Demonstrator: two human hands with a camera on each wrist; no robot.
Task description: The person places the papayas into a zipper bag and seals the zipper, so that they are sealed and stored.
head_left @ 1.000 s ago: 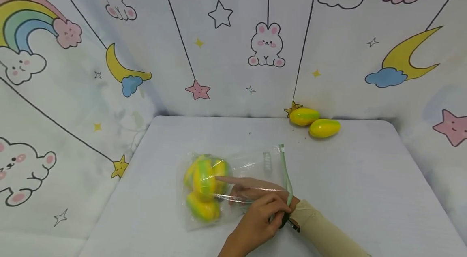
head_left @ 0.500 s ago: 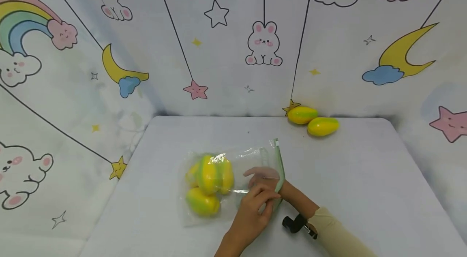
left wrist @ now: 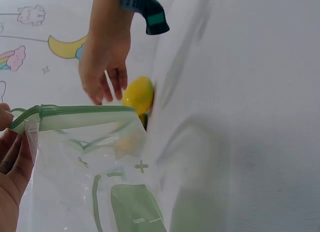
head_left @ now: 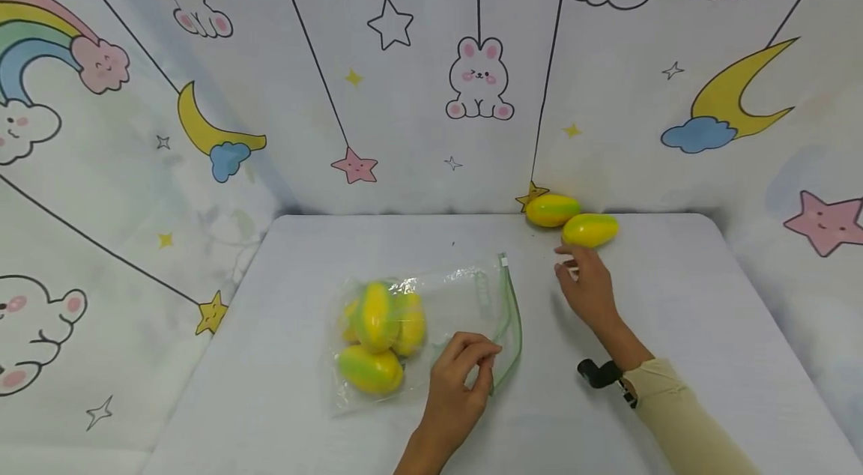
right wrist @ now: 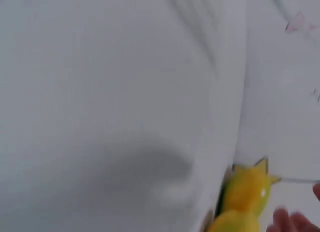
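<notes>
A clear zip bag with a green zip edge lies on its side, its mouth toward the right. Several yellow-green mangoes are heaped at its closed end. My left hand pinches the near side of the bag's mouth between thumb and fingers; the left wrist view shows the green edge held up. My right hand, holding nothing, reaches over the table with loosely bent fingers, right by the nearer loose mango. Just behind that one rests a second mango. The right wrist view is blurred.
The white table ends at the back against a cloth wall printed with rabbits, stars and moons. Both loose mangoes lie close to that back edge. A black wrist camera sits at the right wrist.
My right hand has come out of the bag and moved right and back to the loose mangoes. The left hand keeps its pinch on the bag. The head view has shifted slightly.
</notes>
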